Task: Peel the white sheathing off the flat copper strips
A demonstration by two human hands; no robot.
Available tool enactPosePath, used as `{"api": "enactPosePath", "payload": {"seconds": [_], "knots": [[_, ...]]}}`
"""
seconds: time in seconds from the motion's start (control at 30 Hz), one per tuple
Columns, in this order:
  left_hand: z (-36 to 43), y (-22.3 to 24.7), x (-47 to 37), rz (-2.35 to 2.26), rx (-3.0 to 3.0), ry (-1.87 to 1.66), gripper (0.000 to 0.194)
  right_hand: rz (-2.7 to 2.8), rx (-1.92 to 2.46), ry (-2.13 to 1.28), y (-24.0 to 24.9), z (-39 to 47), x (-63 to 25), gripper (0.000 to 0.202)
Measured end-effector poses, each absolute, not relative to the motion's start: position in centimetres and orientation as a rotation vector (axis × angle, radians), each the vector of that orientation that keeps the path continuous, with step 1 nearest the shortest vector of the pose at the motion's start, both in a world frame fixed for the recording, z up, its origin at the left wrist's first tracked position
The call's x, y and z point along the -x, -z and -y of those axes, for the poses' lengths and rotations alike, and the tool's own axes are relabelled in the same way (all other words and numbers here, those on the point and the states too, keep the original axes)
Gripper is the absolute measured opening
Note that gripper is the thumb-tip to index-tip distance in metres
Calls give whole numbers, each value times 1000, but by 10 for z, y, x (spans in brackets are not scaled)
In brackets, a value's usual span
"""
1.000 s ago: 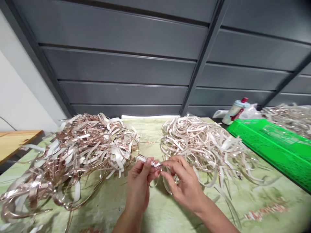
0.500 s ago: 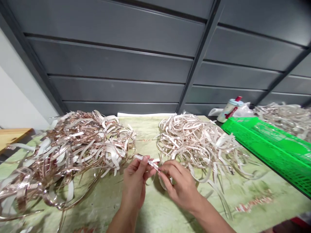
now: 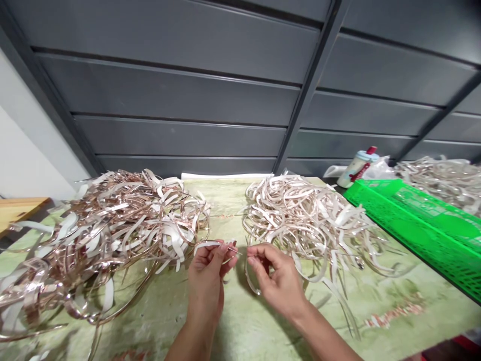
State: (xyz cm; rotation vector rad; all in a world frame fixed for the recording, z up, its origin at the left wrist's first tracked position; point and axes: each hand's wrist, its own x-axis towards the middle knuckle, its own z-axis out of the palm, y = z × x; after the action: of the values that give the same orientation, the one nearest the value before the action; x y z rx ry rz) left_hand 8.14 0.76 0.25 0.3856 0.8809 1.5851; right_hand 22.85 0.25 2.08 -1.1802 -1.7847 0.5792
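Observation:
At the centre front, my left hand (image 3: 211, 265) pinches a thin white and rose-gold strip (image 3: 206, 244) between thumb and fingers. A short gap to its right, my right hand (image 3: 271, 271) is closed at the fingertips on another narrow strip (image 3: 247, 276), which curves down beside the fingers. Behind and left of my left hand lies a large tangled pile of shiny rose-gold and white strips (image 3: 112, 225). A paler pile of curled strips (image 3: 300, 215) sits behind my right hand.
The green marbled table (image 3: 240, 331) carries small scraps (image 3: 396, 311) at right. A green plastic crate (image 3: 421, 225) stands on the right, with a lidded cup (image 3: 355, 168) and more strips (image 3: 447, 175) behind it. Grey panels (image 3: 180, 90) rise behind the table.
My hands have moved apart; the piece they both held is now separated, one strip in each hand. The strip in my left hand now arches to the left.

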Motion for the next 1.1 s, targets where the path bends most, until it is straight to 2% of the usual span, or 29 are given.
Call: {"api": "enactPosePath", "payload": {"seconds": [0.2,0.5,0.63,0.73,0.83,0.97,1.1], "knots": [[-7,-5,-84,-928,-339,-1605,29,1901,1087,-293,-18,0,-218,14],[-2,-4,-90,-983,-329,-1699,29,1866,1146,-162,-15,-4,-206,9],[-1,-5,-92,-966,-307,-1707,29,1768,1189,-294,-19,-7,-203,7],[-1,-7,-92,-885,-222,-1673,28,1552,1152,-689,-16,-10,-198,7],[-2,-9,-92,-811,-138,-1650,27,1347,1066,-965,-11,-13,-193,16],[0,-10,-93,-823,-197,-1537,25,1376,1066,-867,-10,-19,-195,14],[9,-11,-92,-975,-687,-1335,37,1493,1171,-600,-23,-26,-212,14]]}}
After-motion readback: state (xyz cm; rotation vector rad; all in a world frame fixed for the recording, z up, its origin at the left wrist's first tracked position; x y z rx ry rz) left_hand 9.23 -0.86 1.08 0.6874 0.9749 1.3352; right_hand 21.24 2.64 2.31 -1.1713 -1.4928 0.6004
